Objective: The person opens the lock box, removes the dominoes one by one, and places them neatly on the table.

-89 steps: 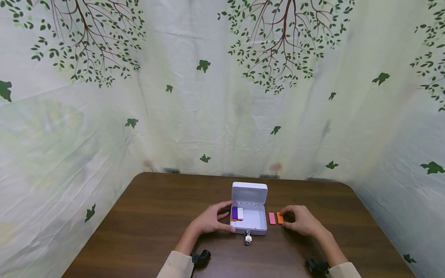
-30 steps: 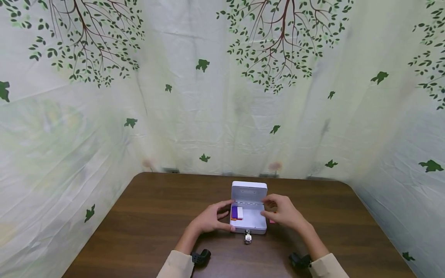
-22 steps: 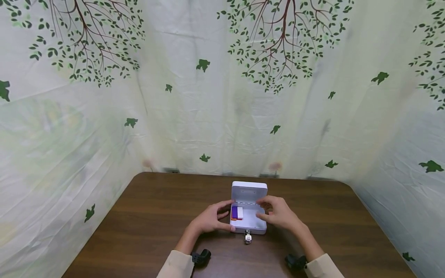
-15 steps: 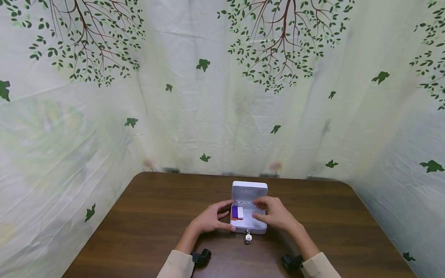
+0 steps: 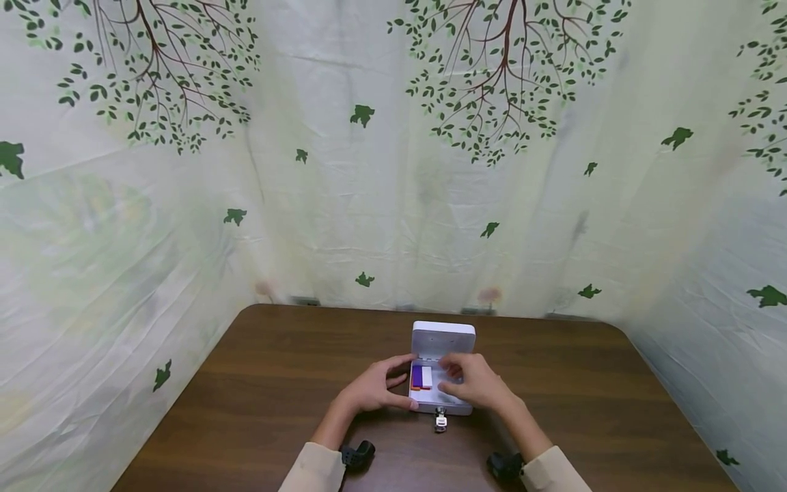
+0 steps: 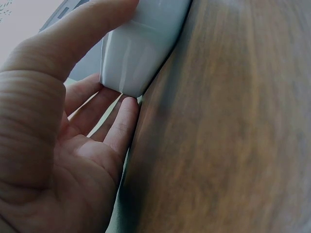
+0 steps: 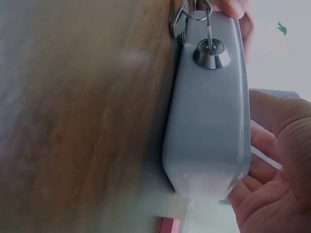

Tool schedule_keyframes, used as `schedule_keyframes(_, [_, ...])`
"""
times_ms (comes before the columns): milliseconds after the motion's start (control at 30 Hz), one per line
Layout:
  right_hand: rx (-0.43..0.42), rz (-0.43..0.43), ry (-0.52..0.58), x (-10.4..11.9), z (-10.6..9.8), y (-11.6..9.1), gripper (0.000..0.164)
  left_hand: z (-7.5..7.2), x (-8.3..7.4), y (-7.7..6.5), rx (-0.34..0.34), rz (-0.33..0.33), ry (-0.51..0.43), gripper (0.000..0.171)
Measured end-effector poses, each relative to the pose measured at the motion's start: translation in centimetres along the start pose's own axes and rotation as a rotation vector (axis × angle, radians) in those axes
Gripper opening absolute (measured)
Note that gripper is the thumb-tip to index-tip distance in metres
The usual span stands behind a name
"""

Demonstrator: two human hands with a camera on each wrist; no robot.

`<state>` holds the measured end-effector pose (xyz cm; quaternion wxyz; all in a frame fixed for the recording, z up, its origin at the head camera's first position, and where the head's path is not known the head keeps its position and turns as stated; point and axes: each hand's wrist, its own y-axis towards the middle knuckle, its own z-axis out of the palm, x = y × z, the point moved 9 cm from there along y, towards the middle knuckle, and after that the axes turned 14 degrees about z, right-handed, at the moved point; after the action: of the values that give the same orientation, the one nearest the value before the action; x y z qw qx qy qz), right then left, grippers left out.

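A small white metal cash box (image 5: 458, 403) stands on the table with its lid raised. Purple (image 5: 417, 376) and white (image 5: 427, 377) small rectangular pieces lie inside at its left, with orange and red edges showing beneath. My left hand (image 5: 376, 387) holds the box's left side, thumb at the front corner and fingers toward the back; the left wrist view shows fingertips touching the box's corner. Over the right half of the box is my right hand (image 5: 475, 381), thumb and index finger curved and apart. Whether something small sits between those fingertips is hidden.
Keys on a ring (image 7: 181, 22) hang from the round lock (image 7: 212, 52) on the box's front. A pinkish-red piece (image 7: 168, 225) lies on the wooden table (image 5: 295, 383) right of the box. Patterned fabric (image 5: 424, 205) encloses the table's far side.
My right hand has moved left from the orange piece beside the pink one, past the box's right edge and over its inside. My left hand has stayed on the box.
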<state>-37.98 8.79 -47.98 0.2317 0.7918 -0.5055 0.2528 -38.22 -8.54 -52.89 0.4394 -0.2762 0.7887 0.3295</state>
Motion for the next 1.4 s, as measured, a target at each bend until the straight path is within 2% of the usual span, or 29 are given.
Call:
schedule_keyframes(333, [0.012, -0.008, -0.014, 0.3, 1.6, 0.7, 0.036, 0.0, 0.0, -0.1, -0.002, 0.005, -0.012, 0.092])
schedule_keyframes(500, [0.01, 0.002, -0.071, 0.6, 2.0, 0.9, 0.036, 0.0, 0.0, -0.1, 0.004, 0.008, -0.011, 0.092])
schedule_keyframes(767, [-0.005, 0.024, -0.151, 0.9, 2.2, 0.9, 0.025, 0.1, -0.1, 0.0, 0.006, 0.015, -0.011, 0.092])
schedule_keyframes(1233, [-0.008, 0.035, -0.141, 0.8, 2.4, 0.7, 0.021, 0.1, 0.1, 0.0, 0.006, 0.015, -0.011, 0.092])
schedule_keyframes(1400, [-0.006, 0.04, -0.141, 0.6, 2.4, 0.7, 0.027, 0.0, 0.2, 0.0, 0.006, 0.021, -0.004, 0.092])
